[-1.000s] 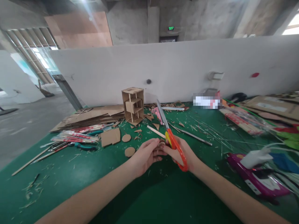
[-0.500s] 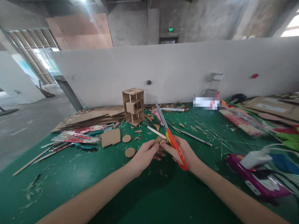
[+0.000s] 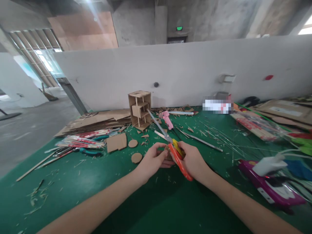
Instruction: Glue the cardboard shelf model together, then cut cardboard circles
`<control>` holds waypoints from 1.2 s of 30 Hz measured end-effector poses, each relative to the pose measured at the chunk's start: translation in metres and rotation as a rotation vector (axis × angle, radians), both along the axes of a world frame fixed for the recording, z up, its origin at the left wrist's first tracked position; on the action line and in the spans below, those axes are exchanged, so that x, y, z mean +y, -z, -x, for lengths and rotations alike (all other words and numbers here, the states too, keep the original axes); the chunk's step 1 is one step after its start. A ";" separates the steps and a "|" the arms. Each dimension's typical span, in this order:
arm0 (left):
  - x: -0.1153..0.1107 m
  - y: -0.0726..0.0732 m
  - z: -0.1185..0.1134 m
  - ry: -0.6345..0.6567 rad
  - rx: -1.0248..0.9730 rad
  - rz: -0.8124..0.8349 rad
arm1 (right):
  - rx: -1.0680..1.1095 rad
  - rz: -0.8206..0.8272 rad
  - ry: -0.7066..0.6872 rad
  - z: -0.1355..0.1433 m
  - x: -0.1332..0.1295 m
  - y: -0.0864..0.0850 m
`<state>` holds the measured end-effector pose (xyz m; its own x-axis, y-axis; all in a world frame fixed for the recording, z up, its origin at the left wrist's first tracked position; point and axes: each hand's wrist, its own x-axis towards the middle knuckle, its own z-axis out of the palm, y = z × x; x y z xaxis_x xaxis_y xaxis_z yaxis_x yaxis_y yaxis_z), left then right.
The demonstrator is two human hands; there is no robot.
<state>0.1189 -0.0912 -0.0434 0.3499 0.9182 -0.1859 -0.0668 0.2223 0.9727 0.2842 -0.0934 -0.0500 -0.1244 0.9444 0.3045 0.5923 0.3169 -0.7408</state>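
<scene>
My right hand (image 3: 191,159) is closed on a pair of scissors (image 3: 177,159) with red and yellow handles. The scissors' blades are together and point up and left, toward the cardboard box model. Close by, my left hand (image 3: 153,159) has its fingers curled on a small piece of cardboard (image 3: 167,152), which the hands partly hide. Two cardboard discs, one upper (image 3: 133,143) and one lower (image 3: 136,158), lie left of my left hand. Just beyond the hands, a pale stick (image 3: 159,134) rests on the green table (image 3: 102,188).
A shelved cardboard box model (image 3: 140,110) stands by the white partition. Behind the hands lies a pink glue gun (image 3: 167,119). Bundled sticks and pliers (image 3: 90,151) are at left, beside a cardboard piece (image 3: 116,142). At right sits a purple power strip (image 3: 270,185) with cables.
The scissors have swung leftward and lower, uncovering the pink glue gun. My right hand has shifted its grip round the handles. The left hand stays nearly in place.
</scene>
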 end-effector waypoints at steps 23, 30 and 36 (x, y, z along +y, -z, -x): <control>0.017 -0.003 0.014 -0.169 -0.189 -0.039 | 0.174 0.185 -0.077 -0.002 0.001 0.000; 0.028 -0.021 0.027 -0.285 -0.237 -0.213 | 0.379 0.293 -0.252 -0.011 -0.005 -0.001; 0.031 -0.039 0.034 -0.282 -0.312 -0.241 | 0.196 0.300 -0.378 -0.019 -0.012 -0.021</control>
